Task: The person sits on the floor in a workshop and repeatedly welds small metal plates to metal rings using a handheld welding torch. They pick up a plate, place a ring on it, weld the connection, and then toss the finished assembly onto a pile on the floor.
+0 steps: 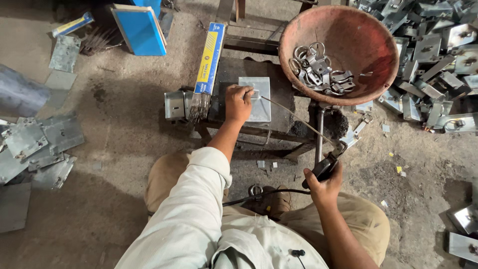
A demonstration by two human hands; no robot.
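Observation:
My left hand (238, 103) rests on a small dark work table (286, 99), its fingers pinching a small metal ring against a flat grey metal plate (260, 107). My right hand (324, 183) grips a black welding electrode holder (328, 162). A thin welding rod (294, 117) runs from the holder up to the plate beside my left fingers. A black cable (259, 195) trails from the holder across my lap.
A rust-red metal bowl (368, 30) with several metal rings and clips sits at the table's right. A blue and yellow box of rods (209, 57) lies at its left. Cut metal plates are piled at right (438, 55) and left (40, 144).

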